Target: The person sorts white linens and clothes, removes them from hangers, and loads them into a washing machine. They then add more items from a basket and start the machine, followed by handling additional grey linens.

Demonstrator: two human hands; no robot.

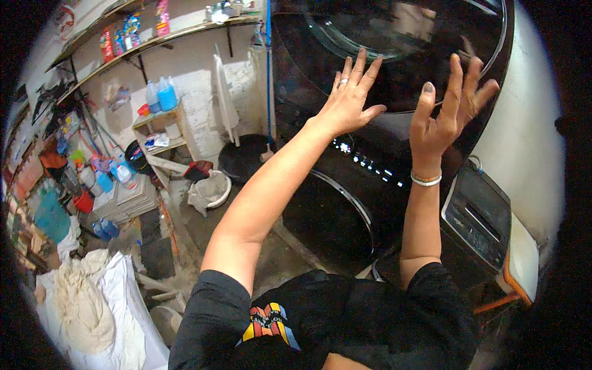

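A tall black laundry machine [296, 98] stands in front of me, with an upper round glass door [336, 37] and a lower round door [327, 216]. Between the doors glows a row of white lights on the control panel [368, 163]. My left hand [350, 98], a ring on one finger, is spread palm down at the lower rim of the upper door. My right hand [441, 120] is raised before the machine's right side, fingers apart and slightly bent. Neither hand holds anything. Whether their fingertips touch the machine I cannot tell.
A black top-lid machine [478, 216] stands at the right beside a stool with orange legs [515, 280]. On the left are a small shelf with blue bottles [165, 95], a basin of cloth [211, 190], a black tub [240, 157] and piled white laundry [86, 308].
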